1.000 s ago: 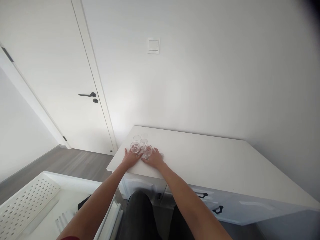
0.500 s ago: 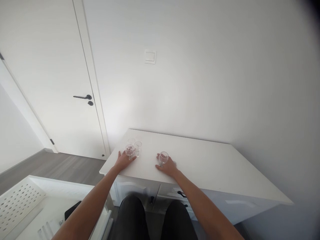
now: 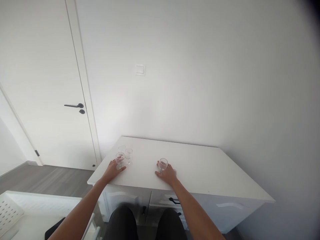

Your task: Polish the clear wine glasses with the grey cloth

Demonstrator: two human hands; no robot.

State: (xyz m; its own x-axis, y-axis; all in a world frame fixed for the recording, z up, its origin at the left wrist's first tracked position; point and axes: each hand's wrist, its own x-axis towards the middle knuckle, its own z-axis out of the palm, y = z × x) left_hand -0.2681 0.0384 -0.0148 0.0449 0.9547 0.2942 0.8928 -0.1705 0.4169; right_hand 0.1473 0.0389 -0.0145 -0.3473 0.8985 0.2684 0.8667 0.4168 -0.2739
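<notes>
Clear stemmed glasses, round-bowled, thin-rimmed and colorless but for a pinkish cast in the two nearest the hands, stand upright on a white tabletop against a pale wall. Four are visible: three cluster toward the left end, and one stands well apart to their right, near the middle of the near edge. Of the cluster, the near glass sits by the left hand, another just beyond it to the right, and a far one so faint that its outline is hard to make out.

Two hands reach in from the near side. The left curves its thumb and fingers around the near glass; the right hand does likewise around the lone one. Whether either grips firmly cannot be told from this angle.

Below, the white cabinet shows two dark pulls and one dark knob. One light switch is on the wall; one door with a single lever handle stands left.
</notes>
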